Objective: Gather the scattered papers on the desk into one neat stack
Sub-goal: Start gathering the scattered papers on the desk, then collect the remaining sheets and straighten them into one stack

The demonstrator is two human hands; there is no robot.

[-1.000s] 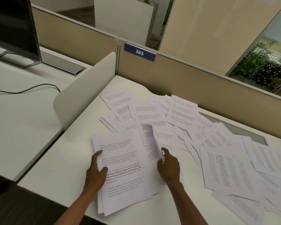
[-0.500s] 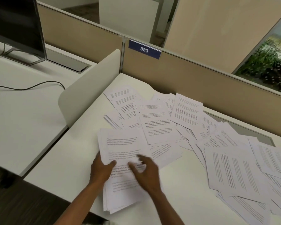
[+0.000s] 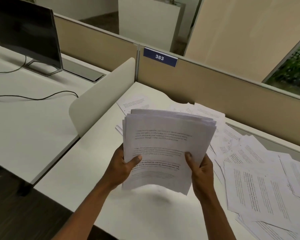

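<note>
Above the near part of the white desk (image 3: 145, 213), a thick bundle of white printed paper sheets (image 3: 164, 144) is held up off the surface, its upper edges fanned and uneven. The left hand (image 3: 123, 166) grips its left edge, thumb on the front page; the right hand (image 3: 200, 168) is closed on its right edge likewise. Loose printed sheets (image 3: 258, 184) lie scattered and overlapping across the desk to the right and behind.
</note>
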